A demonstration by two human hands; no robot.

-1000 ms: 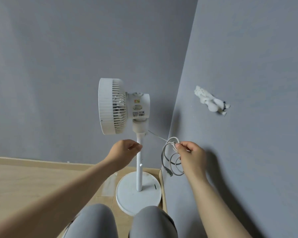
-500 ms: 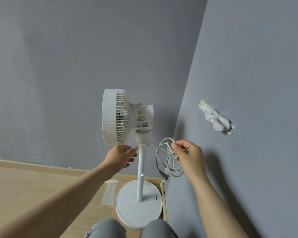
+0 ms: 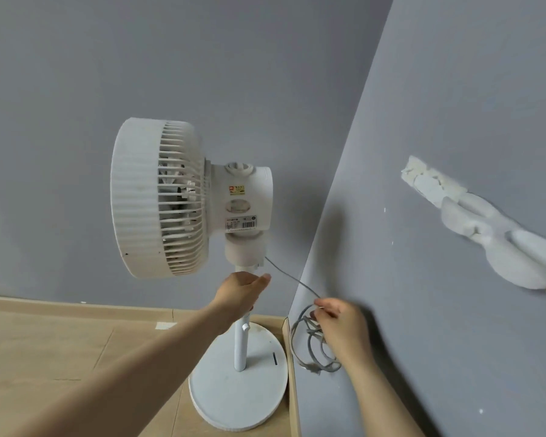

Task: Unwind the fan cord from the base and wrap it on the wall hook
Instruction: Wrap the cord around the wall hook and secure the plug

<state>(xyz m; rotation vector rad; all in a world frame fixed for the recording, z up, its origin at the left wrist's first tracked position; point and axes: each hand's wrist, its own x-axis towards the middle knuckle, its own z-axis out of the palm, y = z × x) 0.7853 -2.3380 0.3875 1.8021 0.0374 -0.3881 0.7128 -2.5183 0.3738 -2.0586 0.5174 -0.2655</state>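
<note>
The cord (image 3: 312,342) is off the base (image 3: 238,392), coiled and pinched in the right hand (image 3: 341,326); the left hand (image 3: 241,293), fingers spread, touches the pole (image 3: 241,342). Next, the coil probably must rise to the wall hook (image 3: 486,228).

Two matte grey-blue walls (image 3: 202,74) meeting in a corner, right-hand wall (image 3: 470,310) flecked with small white specks, pale wood-look floor (image 3: 60,357), light wooden skirting board (image 3: 76,305) along the base, soft even light, faint shadows
</note>
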